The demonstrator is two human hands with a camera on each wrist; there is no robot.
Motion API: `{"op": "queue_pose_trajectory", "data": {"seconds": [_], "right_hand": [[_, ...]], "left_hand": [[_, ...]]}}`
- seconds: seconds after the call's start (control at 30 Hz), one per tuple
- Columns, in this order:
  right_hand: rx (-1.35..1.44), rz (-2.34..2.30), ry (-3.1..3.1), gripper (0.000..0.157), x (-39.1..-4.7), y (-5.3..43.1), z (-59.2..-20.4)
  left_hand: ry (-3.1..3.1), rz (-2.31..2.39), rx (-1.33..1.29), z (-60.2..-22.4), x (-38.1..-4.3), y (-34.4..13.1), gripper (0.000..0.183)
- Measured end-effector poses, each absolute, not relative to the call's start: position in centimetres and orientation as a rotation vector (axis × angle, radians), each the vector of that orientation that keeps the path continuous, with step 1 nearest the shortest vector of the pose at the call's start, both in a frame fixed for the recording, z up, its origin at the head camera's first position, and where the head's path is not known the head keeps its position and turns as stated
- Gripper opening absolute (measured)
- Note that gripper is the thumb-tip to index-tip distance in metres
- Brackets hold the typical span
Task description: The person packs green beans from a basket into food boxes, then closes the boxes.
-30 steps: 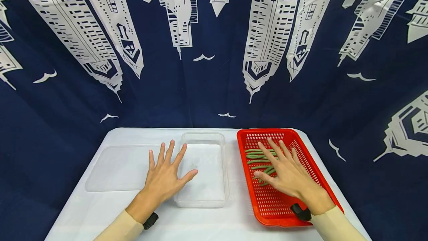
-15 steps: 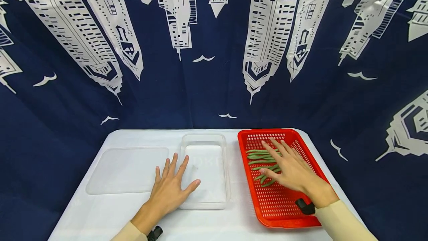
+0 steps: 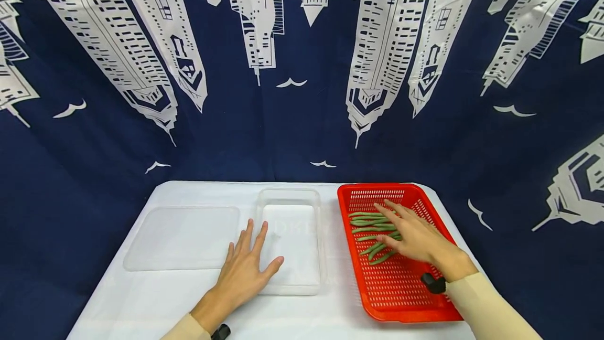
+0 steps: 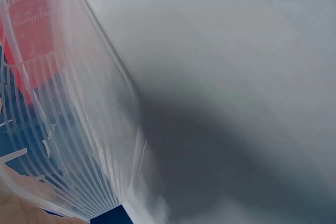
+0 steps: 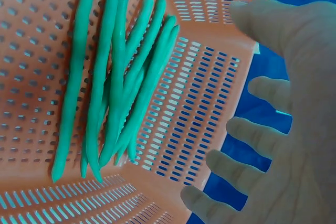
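My left hand [image 3: 245, 274], fingers spread, hovers at the near left side of a clear plastic container [image 3: 294, 245] and overlaps it in the head view. The left wrist view shows the container's ribbed wall [image 4: 79, 103]. Over a red perforated basket [image 3: 387, 298] hangs my right hand [image 3: 415, 237], its fingers extended and nothing held. Several green beans [image 3: 370, 223] lie in the basket just left of that hand. Seen from the right wrist, the beans [image 5: 113, 77] form a loose bunch on the basket floor, apart from the fingertips [image 5: 215, 161].
A flat, frosted lid [image 3: 181, 237] lies on the white table [image 3: 165, 303], left of the container. Behind the table hangs a navy cloth [image 3: 283, 125] printed with white buildings and birds.
My left hand has come down toward the table's near edge and slightly right. The right hand has moved a little right and lower over the basket. Beans, container and lid stay put.
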State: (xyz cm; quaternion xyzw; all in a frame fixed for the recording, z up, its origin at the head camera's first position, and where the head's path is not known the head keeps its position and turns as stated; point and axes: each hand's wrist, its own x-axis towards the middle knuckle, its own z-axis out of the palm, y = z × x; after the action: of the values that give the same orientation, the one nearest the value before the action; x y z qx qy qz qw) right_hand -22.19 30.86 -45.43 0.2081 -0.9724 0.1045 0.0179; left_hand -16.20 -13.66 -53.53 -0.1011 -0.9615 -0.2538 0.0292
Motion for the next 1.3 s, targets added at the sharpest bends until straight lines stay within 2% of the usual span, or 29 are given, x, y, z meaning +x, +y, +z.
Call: {"op": "queue_pose_trajectory", "data": {"seconds": [0.57,0.93,1.3], "right_hand": [[0.782,0.372,-3.037,0.055,-24.7,33.5,-47.3],[0.848,0.471,-3.134,0.024,-26.2,33.4,-47.9],[0.89,0.608,-3.161,0.024,-27.2,33.2,-49.2]], "left_hand": [[-2.951,-0.85,-0.357,-53.3,-17.2,-12.5,0.101],[-2.96,-0.83,-0.35,-53.1,-17.4,-12.4,0.1],[-2.97,-0.825,-0.33,-53.3,-17.6,-13.1,0.098]]}}
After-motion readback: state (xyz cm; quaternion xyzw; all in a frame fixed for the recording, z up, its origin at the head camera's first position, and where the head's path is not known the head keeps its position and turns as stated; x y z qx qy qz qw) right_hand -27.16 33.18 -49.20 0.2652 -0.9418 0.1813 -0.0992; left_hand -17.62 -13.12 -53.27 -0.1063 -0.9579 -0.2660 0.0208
